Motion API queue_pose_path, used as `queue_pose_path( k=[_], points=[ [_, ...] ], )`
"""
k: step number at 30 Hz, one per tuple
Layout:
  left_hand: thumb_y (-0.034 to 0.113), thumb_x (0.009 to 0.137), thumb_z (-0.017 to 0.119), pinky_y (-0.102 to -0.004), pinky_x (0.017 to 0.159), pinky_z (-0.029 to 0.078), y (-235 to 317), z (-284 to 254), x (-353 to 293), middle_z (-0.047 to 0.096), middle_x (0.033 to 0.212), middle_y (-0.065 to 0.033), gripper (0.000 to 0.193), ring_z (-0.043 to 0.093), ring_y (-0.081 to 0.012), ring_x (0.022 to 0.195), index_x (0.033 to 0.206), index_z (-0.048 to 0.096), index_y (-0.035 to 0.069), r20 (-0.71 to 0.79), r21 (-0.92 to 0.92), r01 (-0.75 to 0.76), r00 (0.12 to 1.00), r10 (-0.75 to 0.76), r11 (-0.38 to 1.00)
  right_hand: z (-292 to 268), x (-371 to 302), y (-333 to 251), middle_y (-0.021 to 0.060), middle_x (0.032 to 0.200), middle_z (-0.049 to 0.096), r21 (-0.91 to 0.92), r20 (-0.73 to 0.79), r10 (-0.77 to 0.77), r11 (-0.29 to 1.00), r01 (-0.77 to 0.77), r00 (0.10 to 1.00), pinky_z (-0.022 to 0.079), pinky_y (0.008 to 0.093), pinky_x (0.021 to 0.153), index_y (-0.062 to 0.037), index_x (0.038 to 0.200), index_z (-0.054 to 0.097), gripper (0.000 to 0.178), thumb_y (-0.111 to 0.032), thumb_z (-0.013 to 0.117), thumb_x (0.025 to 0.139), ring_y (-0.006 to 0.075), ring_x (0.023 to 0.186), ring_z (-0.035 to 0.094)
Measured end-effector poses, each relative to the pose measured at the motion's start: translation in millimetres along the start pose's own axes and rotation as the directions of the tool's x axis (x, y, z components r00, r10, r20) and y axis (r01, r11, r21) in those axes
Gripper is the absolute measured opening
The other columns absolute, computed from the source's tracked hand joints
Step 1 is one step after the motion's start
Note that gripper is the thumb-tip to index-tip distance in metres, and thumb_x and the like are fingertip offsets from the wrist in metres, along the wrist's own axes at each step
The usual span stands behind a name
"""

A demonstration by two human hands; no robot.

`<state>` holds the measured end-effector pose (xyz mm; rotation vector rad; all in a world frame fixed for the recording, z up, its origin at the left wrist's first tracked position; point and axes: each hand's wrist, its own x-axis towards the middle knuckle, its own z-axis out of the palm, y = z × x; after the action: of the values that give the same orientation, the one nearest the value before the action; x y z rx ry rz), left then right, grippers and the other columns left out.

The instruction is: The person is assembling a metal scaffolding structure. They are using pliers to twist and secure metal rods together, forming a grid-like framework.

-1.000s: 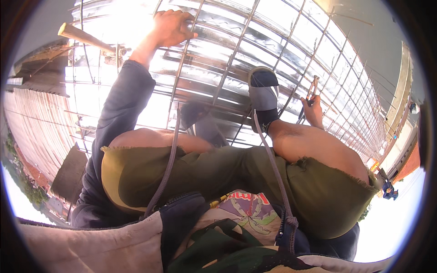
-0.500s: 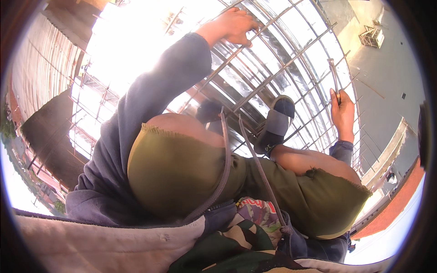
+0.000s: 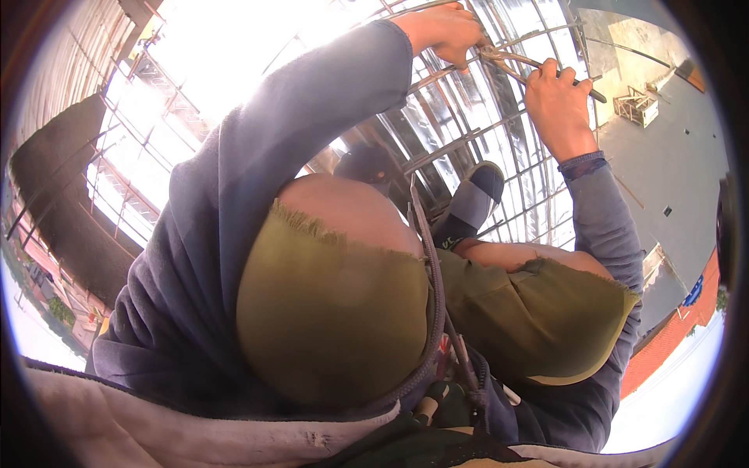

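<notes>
My right hand (image 3: 559, 109) is closed around the handles of long-handled pincers (image 3: 511, 57). The jaws meet a crossing of the steel bar grid near the top of the view. Just left of the jaws is my left hand (image 3: 449, 35), its fingers bent down and pressed together at a bar. Whatever is between those fingertips is too small to make out. Steel reinforcing bars (image 3: 466, 141) cross in a mesh over shiny metallic sheeting (image 3: 538, 222), beneath both hands.
My foot in a dark and grey slide sandal (image 3: 477, 199) rests on the mesh between my bent knees. A grey wall surface (image 3: 671, 171) lies to the right, with a small wooden frame (image 3: 637, 107) on it. Bar ends jut out at the mesh's right edge.
My right hand has swung up and left, bringing the pincers from the mesh's right side to the bar crossing by my left hand. The left hand sits slightly farther right in view.
</notes>
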<state>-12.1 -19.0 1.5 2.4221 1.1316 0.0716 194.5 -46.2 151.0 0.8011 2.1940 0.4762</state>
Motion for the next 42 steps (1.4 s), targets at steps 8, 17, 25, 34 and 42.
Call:
queue_pose_path(
  k=[8, 17, 25, 34, 42],
  points=[
    [0.035, 0.076, 0.086, -0.0577, 0.120, 0.033, -0.2, 3.8, -5.2, 0.071, 0.129, -0.0161, 0.060, 0.057, -0.0347, 0.135, 0.131, 0.074, 0.014, 0.000, -0.193, 0.062, 0.998, -0.064, 0.979, -22.7, -0.4, -17.7, 0.0232, 0.126, 0.061, -0.223, 0.140, -0.021, 0.973, 0.052, 0.990, 0.050, 0.0754, 0.101, -0.0007, 0.127, 0.073, 0.038, -0.016, 0.074, 0.093, 0.0420, 0.123, 0.061],
    [0.033, 0.082, 0.085, -0.0599, 0.126, 0.028, -2.6, -14.3, -16.9, 0.067, 0.139, -0.0161, 0.063, 0.054, -0.0339, 0.142, 0.139, 0.070, 0.014, 0.078, -0.227, 0.098, 0.994, -0.082, 0.969, -8.8, 9.5, -14.6, 0.0153, 0.117, 0.067, -0.057, 0.148, -0.110, 0.991, 0.120, 0.983, 0.060, 0.0561, 0.083, -0.0013, 0.119, 0.066, 0.032, -0.018, 0.075, 0.093, 0.0347, 0.107, 0.070],
    [0.029, 0.080, 0.083, -0.0557, 0.122, 0.035, -9.6, 5.6, -16.3, 0.068, 0.133, -0.0151, 0.057, 0.057, -0.0333, 0.135, 0.133, 0.072, 0.011, -0.138, -0.166, -0.024, 0.990, 0.001, 0.986, 3.5, 22.6, 47.4, 0.0150, 0.078, 0.064, 0.855, 0.414, -0.350, 0.466, -0.228, 0.840, 0.053, 0.0372, 0.060, -0.0058, 0.130, 0.043, 0.054, -0.010, 0.081, 0.092, 0.0254, 0.065, 0.069],
    [0.029, 0.077, 0.085, -0.0538, 0.114, 0.042, -5.3, -9.4, -4.7, 0.072, 0.124, -0.0173, 0.057, 0.063, -0.0356, 0.128, 0.129, 0.074, 0.008, 0.032, -0.097, 0.022, 0.999, -0.019, 0.995, 19.7, -6.7, 53.6, 0.0041, 0.101, 0.061, 0.177, -0.301, -0.191, 0.952, 0.252, 0.934, 0.056, 0.0449, 0.067, -0.0180, 0.150, 0.051, 0.064, -0.019, 0.076, 0.092, 0.0244, 0.078, 0.065],
    [0.030, 0.077, 0.085, -0.0551, 0.114, 0.043, -3.1, -24.9, 10.2, 0.072, 0.125, -0.0191, 0.059, 0.063, -0.0379, 0.127, 0.129, 0.072, 0.006, 0.134, -0.113, 0.067, 0.990, -0.051, 0.991, 78.0, 15.3, 83.3, 0.0073, 0.099, 0.061, 0.157, -0.214, -0.235, 0.950, 0.271, 0.948, 0.060, 0.0388, 0.072, -0.0110, 0.146, 0.057, 0.046, -0.014, 0.066, 0.101, 0.0223, 0.081, 0.069]
  ],
)
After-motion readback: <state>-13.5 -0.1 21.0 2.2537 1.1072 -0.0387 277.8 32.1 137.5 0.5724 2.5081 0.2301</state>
